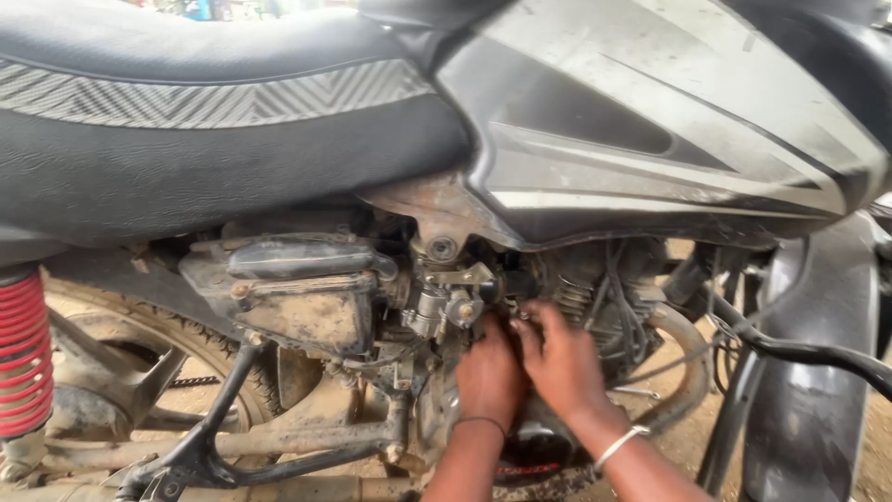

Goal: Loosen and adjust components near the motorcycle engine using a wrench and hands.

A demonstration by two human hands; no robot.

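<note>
Both my hands reach into the middle of a dirty black motorcycle, under its fuel tank [650,121]. My left hand [488,372] presses against the engine just below the metal carburettor [444,302], fingers curled inward. Beside it, my right hand [562,358] has its fingertips at the same spot, next to the finned cylinder [585,297]. What the fingers pinch is hidden between the hands. A thin dark band circles my left wrist and a silver bangle [621,444] my right.
A black seat [204,121] runs across the top left. A dusty airbox [297,297] sits left of the carburettor. A red shock spring [23,353] and rear tyre [149,325] are at left; black cables [799,349] and a mudguard at right. Sandy ground lies below.
</note>
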